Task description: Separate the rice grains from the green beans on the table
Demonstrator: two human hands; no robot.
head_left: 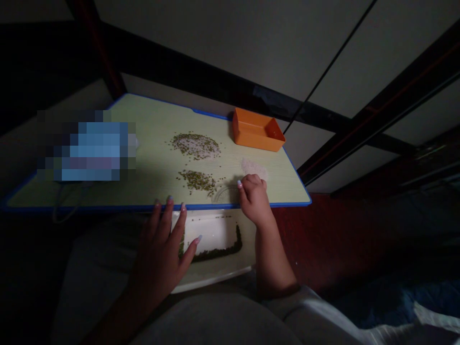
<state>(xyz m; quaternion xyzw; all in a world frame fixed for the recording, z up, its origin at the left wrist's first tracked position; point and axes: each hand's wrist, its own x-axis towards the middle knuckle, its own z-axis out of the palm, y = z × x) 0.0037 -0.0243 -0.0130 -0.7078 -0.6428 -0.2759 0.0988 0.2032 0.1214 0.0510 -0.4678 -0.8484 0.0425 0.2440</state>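
Note:
My left hand (pixel 163 249) lies open, fingers spread, over the left end of a white tray (pixel 215 278) held on my lap below the table's front edge; green beans (pixel 219 250) line the tray's inner edge. My right hand (pixel 254 196) rests curled on the pale green table (pixel 151 158), fingers closed beside a small pile of white rice (pixel 253 167). A heap of green beans (pixel 199 180) lies just left of that hand. Farther back sits a mixed pile of rice and beans (pixel 196 144).
An orange rectangular box (pixel 257 130) stands at the table's far right corner. A blurred blue object (pixel 89 151) lies at the left with a cord hanging off the front edge. Dark bed-frame bars and a wall rise behind. A faint clear round lid (pixel 224 194) lies near my right hand.

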